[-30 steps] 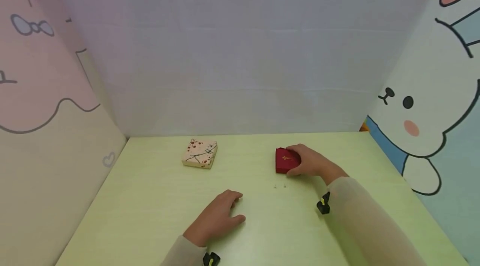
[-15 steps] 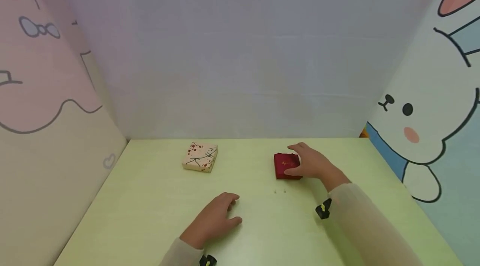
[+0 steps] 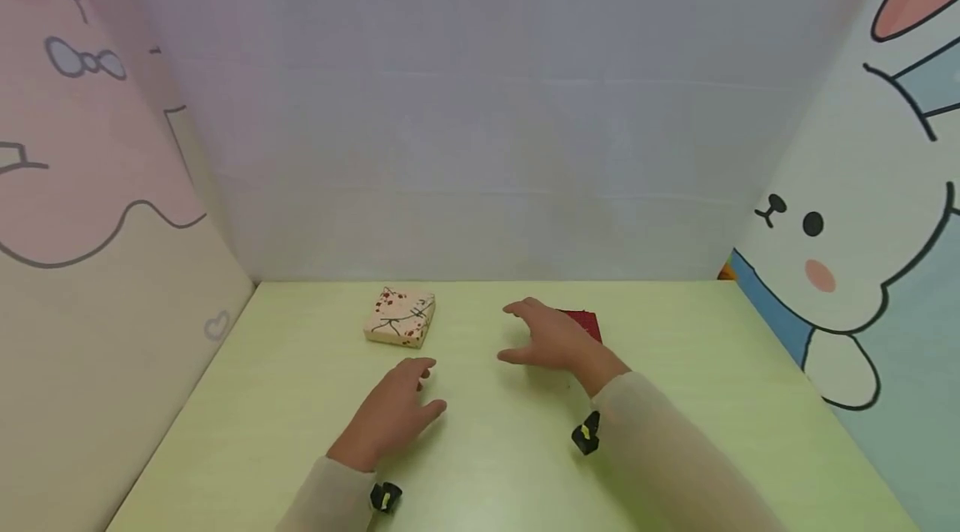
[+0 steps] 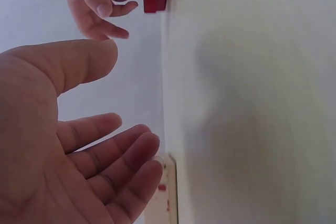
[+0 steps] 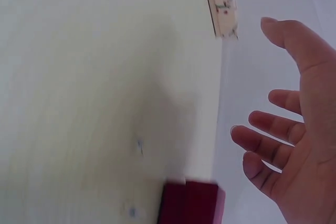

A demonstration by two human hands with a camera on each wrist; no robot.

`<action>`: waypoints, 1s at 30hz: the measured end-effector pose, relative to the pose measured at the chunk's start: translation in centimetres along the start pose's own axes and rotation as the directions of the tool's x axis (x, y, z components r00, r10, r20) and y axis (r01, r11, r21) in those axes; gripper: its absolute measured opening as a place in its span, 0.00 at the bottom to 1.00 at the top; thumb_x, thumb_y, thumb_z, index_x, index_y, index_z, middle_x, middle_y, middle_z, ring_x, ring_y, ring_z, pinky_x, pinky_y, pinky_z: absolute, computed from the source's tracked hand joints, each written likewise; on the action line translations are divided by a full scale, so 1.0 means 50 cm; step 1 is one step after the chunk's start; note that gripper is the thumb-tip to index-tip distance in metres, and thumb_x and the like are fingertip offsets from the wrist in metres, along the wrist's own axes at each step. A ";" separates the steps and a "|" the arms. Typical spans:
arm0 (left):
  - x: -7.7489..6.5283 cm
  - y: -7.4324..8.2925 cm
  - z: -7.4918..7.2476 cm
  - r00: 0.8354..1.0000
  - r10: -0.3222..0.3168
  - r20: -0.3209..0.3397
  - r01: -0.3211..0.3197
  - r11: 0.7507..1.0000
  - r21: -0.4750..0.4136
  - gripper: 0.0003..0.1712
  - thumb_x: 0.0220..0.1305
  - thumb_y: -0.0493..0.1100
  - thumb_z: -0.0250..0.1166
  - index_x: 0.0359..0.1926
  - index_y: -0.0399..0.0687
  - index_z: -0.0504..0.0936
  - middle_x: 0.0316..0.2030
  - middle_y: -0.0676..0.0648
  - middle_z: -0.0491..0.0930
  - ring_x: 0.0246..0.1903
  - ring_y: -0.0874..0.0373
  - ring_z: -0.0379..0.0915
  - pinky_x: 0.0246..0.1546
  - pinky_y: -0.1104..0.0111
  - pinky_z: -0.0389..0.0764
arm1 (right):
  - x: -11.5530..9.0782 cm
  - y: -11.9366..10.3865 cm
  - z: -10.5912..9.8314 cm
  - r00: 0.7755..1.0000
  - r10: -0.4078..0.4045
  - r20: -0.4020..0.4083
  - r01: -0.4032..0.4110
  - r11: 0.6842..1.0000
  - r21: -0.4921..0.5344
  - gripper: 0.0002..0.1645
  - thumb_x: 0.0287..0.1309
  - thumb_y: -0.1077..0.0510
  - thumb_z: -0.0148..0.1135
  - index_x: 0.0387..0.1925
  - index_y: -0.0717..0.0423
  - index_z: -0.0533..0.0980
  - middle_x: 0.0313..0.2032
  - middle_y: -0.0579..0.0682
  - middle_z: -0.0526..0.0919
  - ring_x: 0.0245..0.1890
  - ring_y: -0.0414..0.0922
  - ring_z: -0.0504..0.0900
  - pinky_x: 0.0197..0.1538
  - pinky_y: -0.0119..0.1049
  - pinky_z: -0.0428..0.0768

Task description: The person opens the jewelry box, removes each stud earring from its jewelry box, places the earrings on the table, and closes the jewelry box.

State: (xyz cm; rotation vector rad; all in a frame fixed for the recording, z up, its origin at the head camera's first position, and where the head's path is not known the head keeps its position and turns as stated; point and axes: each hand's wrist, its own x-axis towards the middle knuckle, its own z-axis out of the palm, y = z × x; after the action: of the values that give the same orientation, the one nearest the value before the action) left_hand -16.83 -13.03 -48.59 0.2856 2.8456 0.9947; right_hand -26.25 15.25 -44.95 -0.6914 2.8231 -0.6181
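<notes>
A cream box with a red blossom and dark branch print lies on the table at the back left. My left hand hovers in front of it, fingers relaxed and thumb apart, holding nothing. To the right, a small dark red box rests on the table, partly hidden in the head view behind my right hand. That hand is held above the table with thumb and fingers spread, its palm bare in the right wrist view. Two tiny studs, one small stud and another stud, lie near the red box.
The pale yellow-green table ends at a plain greyish back curtain. Side panels with cartoon animals stand left and right, such as the rabbit panel. A small black wrist camera sits at my right cuff.
My right hand has let go of the red box and moved left toward the cream box. My left hand has shifted left and slightly forward. The head view has tilted up a little.
</notes>
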 end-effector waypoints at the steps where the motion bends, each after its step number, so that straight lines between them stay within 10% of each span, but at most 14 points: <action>1: 0.003 -0.005 -0.006 1.000 -0.014 -0.015 0.014 1.000 0.003 0.37 0.65 0.48 0.72 0.71 0.43 0.71 0.59 0.45 0.77 0.54 0.50 0.77 0.54 0.51 0.77 | 0.006 -0.010 0.007 1.000 0.003 0.008 -0.003 1.000 0.007 0.51 0.55 0.32 0.72 0.74 0.49 0.68 0.69 0.49 0.71 0.66 0.49 0.74 0.65 0.50 0.73; 19: 0.056 -0.097 -0.105 0.986 -0.087 -0.140 0.099 0.992 0.084 0.42 0.68 0.48 0.67 0.74 0.32 0.62 0.68 0.31 0.66 0.65 0.35 0.67 0.63 0.43 0.69 | 0.120 -0.097 0.060 0.998 0.028 0.052 -0.027 1.000 -0.012 0.54 0.56 0.31 0.71 0.77 0.47 0.62 0.72 0.50 0.67 0.68 0.50 0.70 0.69 0.49 0.69; 30: 0.106 -0.133 -0.129 0.989 -0.120 -0.087 0.130 0.985 0.116 0.45 0.69 0.49 0.66 0.76 0.30 0.57 0.71 0.29 0.60 0.69 0.32 0.60 0.66 0.42 0.64 | 0.156 -0.126 0.075 0.993 0.077 0.084 -0.076 0.997 -0.011 0.60 0.54 0.33 0.74 0.80 0.49 0.57 0.73 0.53 0.64 0.67 0.51 0.71 0.68 0.49 0.69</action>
State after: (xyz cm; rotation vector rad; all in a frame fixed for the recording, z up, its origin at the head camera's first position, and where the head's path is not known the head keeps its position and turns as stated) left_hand -24.03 -20.91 -47.98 0.0777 2.9590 0.8287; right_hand -29.59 5.15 -46.12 -0.5926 2.7607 -0.5512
